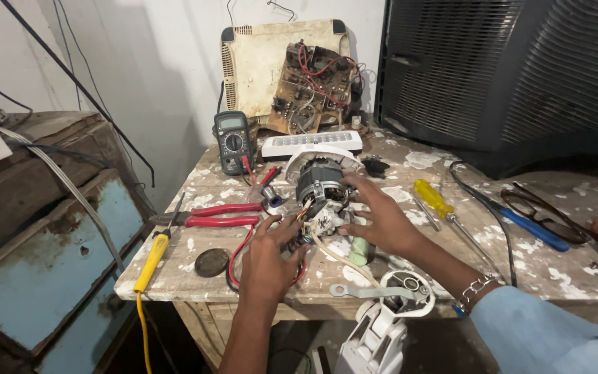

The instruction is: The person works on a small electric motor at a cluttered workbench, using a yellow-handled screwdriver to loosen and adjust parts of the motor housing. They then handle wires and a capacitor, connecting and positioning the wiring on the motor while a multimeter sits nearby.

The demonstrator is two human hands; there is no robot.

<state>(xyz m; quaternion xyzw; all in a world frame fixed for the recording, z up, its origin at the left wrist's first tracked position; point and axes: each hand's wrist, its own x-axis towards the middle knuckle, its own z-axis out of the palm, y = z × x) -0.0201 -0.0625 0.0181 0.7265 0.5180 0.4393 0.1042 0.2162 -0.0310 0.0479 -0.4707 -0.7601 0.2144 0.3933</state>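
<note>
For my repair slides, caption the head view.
Both hands work on a small motor beside red pliers.

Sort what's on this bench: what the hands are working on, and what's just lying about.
In hand:
left hand and right hand on the small electric motor and its wires.

Lying about:
red-handled pliers
multimeter
yellow screwdriver
blue screwdriver
circuit board

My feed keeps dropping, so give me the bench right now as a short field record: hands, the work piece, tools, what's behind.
left hand: on the wires at the motor's near side
right hand: on the motor's right side
motor: open, on the table
left tools: red pliers, yellow iron
right tools: yellow screwdriver, blue screwdriver
behind: multimeter, circuit board
</note>
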